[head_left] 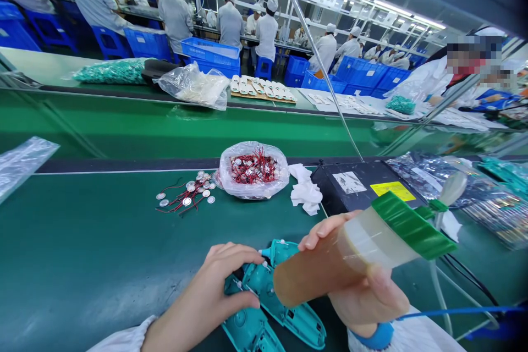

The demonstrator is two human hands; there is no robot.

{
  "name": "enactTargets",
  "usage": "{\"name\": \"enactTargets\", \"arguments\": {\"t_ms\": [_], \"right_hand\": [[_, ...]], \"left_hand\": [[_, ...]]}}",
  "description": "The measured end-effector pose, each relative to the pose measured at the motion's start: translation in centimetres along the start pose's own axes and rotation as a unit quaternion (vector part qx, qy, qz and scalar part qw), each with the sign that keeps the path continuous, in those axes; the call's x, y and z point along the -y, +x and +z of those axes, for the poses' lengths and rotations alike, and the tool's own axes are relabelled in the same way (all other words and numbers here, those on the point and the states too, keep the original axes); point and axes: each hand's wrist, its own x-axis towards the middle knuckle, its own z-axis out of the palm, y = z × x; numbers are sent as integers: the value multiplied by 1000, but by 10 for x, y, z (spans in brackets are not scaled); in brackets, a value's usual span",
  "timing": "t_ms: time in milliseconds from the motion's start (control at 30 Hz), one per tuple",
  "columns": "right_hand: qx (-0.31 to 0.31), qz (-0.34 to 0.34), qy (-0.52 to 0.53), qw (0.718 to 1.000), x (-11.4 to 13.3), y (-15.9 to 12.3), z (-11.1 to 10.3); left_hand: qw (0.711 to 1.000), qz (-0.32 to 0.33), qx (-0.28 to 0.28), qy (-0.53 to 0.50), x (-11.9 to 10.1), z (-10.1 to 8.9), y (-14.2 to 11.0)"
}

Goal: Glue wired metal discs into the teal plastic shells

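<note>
My right hand [367, 297] is wrapped round a thick dispensing syringe barrel [313, 272] with brown contents and a green cap [412, 225]. The barrel is tilted, its lower end over several teal plastic shells [295, 322] on the bench; its tip cannot be made out. A clear hose runs from the cap area. My left hand [223, 280] is at the shells' left side, thumb and forefinger apart, with fingertips close to or touching a shell edge. Some fingers are hidden. Beyond the hands, small round discs with red and black wires [187, 201] lie loose.
A plastic-lined bowl [253, 190] holds more wired discs. White tissue [305, 190] lies beside a black box [355, 184] with a yellow label. Bagged parts [495, 214] and cables are at right. Behind runs a raised green-sided conveyor [185, 126]; co-workers [175, 14] and blue crates [210, 55] are farther back.
</note>
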Motion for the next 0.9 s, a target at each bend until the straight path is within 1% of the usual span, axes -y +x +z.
{"name": "enactTargets", "arguments": {"t_ms": [133, 367, 533, 767, 833, 900], "right_hand": [[-9, -1, 3, 1000, -2, 0, 1], [-23, -6, -3, 1000, -3, 0, 3], [-33, -10, -29, 999, -2, 2, 4], [-41, -15, -22, 999, -1, 2, 4], [-36, -28, -26, 999, -1, 2, 5], [-14, -54, -42, 998, 1, 1, 5]], "left_hand": [[1000, 1, 1, -3, -1, 1, 1], [1000, -19, 4, -4, -4, 0, 0], [1000, -10, 2, -8, -2, 0, 0], [1000, 14, -8, -3, 1, 2, -1], [1000, 16, -10, -1, 1, 2, -2], [1000, 16, -15, 3, 1, 2, -2]]}}
